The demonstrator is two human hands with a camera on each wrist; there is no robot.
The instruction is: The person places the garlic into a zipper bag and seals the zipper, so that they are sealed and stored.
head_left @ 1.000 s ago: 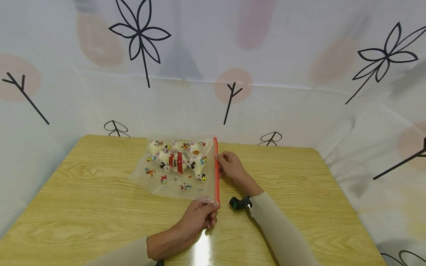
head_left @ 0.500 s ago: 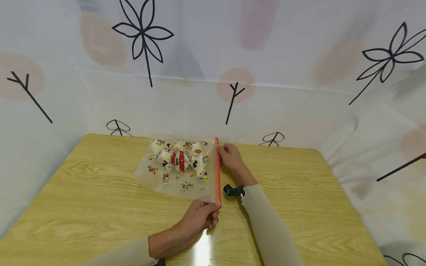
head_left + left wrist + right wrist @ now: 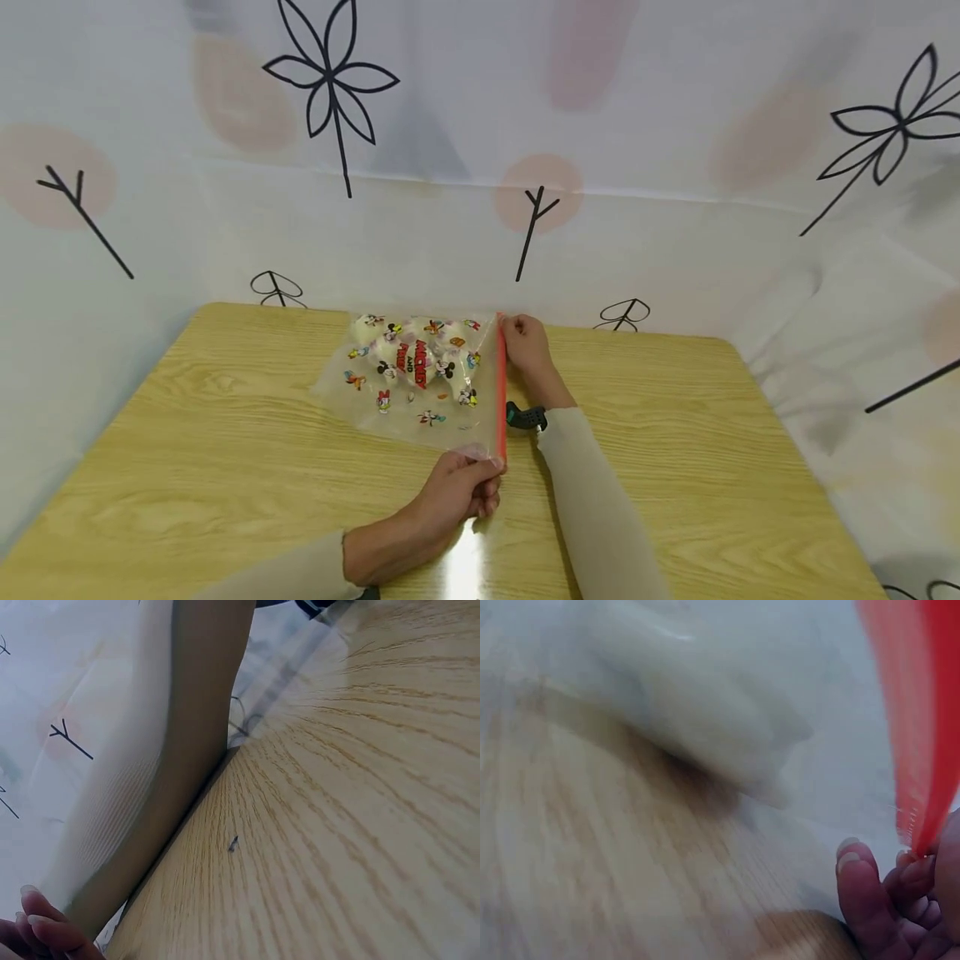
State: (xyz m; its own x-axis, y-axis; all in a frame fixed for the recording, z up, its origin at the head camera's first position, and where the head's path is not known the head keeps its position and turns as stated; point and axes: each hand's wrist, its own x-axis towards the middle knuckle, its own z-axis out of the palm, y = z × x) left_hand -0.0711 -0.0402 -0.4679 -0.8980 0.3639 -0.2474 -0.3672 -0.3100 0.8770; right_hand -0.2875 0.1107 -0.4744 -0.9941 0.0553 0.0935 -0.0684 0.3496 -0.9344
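Note:
A clear zip bag printed with cartoon figures lies near the back of the table, its red zip edge on the right side. Inside it are pale, lumpy contents, blurred by the plastic. My left hand pinches the near corner of the red edge between thumb and fingers. At the far end of that edge, my right hand pinches the strip. The right wrist view shows the red strip running down into the right fingers. Only some left fingertips show in the left wrist view.
The wood-grain table ends at the back against a white cloth with plant drawings. A black wrist strap sits at the right cuff. A small dark mark shows on the tabletop.
My right hand has slid away from me along the red edge, from its upper part to the far corner. My left hand keeps its pinch at the near corner.

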